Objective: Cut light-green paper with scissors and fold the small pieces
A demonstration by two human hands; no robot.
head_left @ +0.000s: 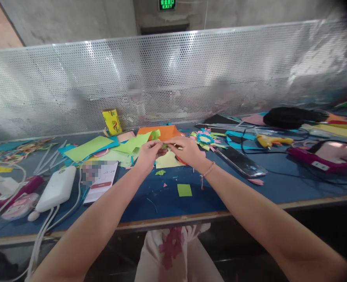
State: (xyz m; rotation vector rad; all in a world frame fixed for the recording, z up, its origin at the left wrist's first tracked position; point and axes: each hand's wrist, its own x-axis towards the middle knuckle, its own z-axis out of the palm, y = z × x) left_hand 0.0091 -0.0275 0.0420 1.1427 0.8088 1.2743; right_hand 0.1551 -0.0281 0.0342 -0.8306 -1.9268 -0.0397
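My left hand point(149, 154) and my right hand point(188, 150) meet over the middle of the table, fingertips pinched together. Between them is a small piece of green paper point(165, 146), mostly covered by the fingers. Below lies a pale yellow sheet point(168, 160), and a red curved thing peeks out under my right hand, too hidden to name. A small green leaf-shaped cutout point(160, 172) and a green paper square point(185, 190) lie nearer me. To the right of my right hand sits a layered paper flower point(205, 137) in blue, pink and green.
Green sheets point(88, 148) and an orange sheet point(170, 131) lie behind and left. A yellow packet point(112, 122) stands by the perforated metal screen point(167, 78). Phones point(240, 161), a white power bank point(57, 188) with cables, and a yellow glue gun point(273, 141) flank my arms.
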